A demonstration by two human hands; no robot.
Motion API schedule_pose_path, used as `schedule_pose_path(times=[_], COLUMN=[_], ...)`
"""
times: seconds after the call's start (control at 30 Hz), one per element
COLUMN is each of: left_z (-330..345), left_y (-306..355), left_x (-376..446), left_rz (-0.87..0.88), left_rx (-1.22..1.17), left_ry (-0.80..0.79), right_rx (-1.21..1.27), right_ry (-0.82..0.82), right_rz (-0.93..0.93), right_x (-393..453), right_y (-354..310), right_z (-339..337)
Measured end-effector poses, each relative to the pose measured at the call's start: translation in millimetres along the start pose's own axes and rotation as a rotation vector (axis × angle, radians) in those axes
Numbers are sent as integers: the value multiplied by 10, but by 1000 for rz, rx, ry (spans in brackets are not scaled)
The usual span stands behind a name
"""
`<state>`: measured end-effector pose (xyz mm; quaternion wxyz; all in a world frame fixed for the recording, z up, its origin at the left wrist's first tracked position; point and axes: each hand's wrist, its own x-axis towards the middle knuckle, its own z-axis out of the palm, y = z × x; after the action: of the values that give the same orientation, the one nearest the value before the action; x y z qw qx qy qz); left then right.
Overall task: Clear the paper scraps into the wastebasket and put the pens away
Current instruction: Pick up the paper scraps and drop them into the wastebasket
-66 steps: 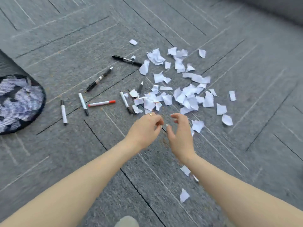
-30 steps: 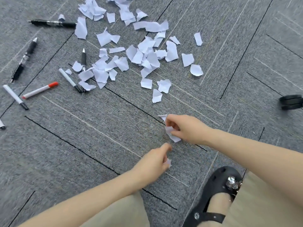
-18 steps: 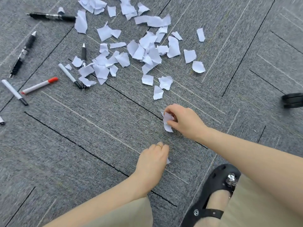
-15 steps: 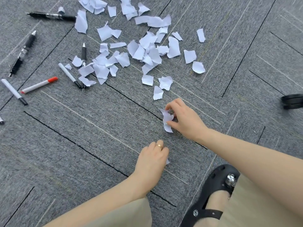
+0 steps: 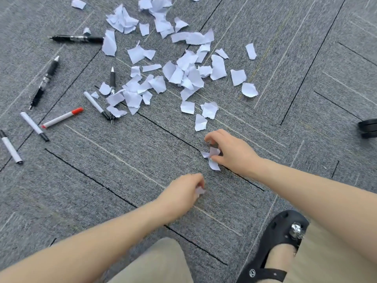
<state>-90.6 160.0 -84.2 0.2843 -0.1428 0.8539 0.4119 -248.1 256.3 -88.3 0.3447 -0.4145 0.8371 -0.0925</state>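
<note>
No legible text, labels or numbers on the pens, paper scraps or shoe.

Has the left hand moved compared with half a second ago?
Yes, slightly. The left hand has drawn back toward the person, away from the black carpet seam, and now pinches a small paper scrap.

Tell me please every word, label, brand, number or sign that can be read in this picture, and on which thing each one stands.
No text can be read.
Black sandal: a small round emblem on the strap, too small to read.
Black pen: pale marks on the barrel, too blurred to read.
Paper scraps: they look blank.
Red-capped marker and the other markers: no print can be made out.
</note>
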Motion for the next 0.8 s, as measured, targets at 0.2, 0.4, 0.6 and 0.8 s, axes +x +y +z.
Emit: schedule_pose_path(times=[0.2,0.4,0.6,0.8], left_z=[-1026,-1018,-883,-803], left_y=[171,226,173,192], left_x=[616,1034,1063,1098], left_rz=[-118,-56,70,38], left_rx=[-314,-144,271,207], left_ry=[289,283,325,294], right_rx=[11,131,294,608], right_ry=[-92,-19,77,260], right_rz=[23,72,203,333], right_x=[49,-14,42,322], right_y=[-112,-182,8,241], right_z=[-25,87,-142,-515])
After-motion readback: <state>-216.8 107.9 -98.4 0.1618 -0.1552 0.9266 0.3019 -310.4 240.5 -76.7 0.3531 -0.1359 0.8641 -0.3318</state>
